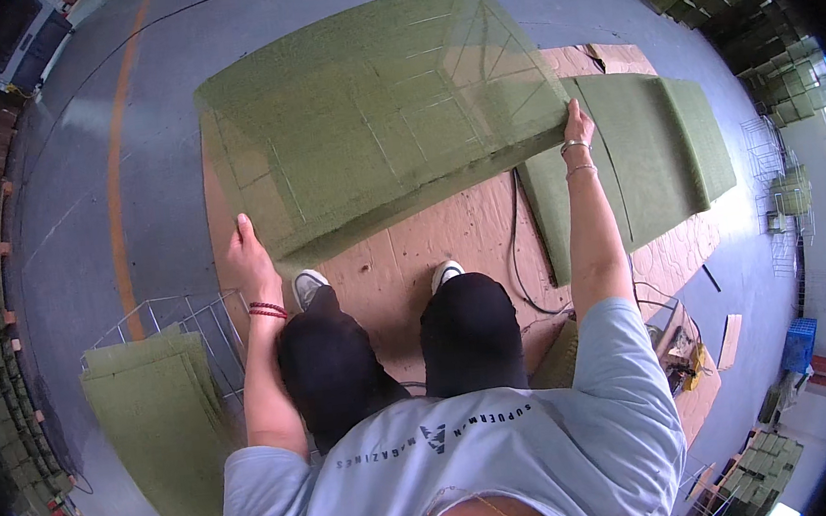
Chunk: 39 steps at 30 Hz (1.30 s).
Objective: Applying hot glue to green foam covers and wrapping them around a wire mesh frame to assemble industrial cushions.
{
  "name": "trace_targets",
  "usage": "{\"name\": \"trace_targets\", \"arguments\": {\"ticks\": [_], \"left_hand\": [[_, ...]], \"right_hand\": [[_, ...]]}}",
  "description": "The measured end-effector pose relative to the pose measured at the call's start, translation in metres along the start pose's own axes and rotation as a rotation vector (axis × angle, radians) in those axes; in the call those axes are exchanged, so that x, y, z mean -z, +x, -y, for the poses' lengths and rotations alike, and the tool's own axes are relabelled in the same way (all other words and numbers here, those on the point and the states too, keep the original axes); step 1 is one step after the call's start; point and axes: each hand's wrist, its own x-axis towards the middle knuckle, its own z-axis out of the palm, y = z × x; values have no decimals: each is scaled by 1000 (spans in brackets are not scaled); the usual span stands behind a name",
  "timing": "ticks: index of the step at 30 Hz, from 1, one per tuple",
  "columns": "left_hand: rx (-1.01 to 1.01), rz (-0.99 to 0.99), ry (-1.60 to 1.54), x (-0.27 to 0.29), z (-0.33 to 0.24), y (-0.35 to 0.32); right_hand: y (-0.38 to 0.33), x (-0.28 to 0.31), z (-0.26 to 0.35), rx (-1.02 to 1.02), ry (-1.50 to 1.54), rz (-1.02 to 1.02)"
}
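Observation:
In front of my knees is a large box-like wire frame covered in green mesh (350, 115), tilted with its right side farther from me. Thin metal rods show through the netting. My left hand (252, 259) grips its near left corner, thumb on top and fingers partly hidden. At the near right corner my right hand (577, 128) is closed on the edge. Just beyond that hand, sheets of green mesh (641, 146) lie on the cardboard, partly folded over at the right.
Brown cardboard (413, 258) covers the floor under my shoes. A bare wire frame (210, 322) and stacked green mesh pieces (154, 412) stand at left. A black cable (518, 248) crosses the cardboard. Tools and a yellow item (681, 371) lie at right, near a blue crate (799, 345).

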Motion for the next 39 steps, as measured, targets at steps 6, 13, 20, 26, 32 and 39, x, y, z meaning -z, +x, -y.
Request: {"name": "trace_targets", "arguments": {"ticks": [6,13,20,26,32,39], "left_hand": [[49,5,-179,-7,-6,-6],[117,53,-133,-3,16,6],[87,69,-21,6,18,9],[287,168,-161,-3,33,16],[317,265,-334,29,24,9],[63,486,97,33,-11,-32]], "right_hand": [[-2,5,9,5,-29,-22],[0,7,8,12,-104,-11],[-7,-3,10,-63,76,15],[16,5,-6,-34,-22,8],[4,3,0,-91,75,-7],[39,37,-12,65,22,-78]]}}
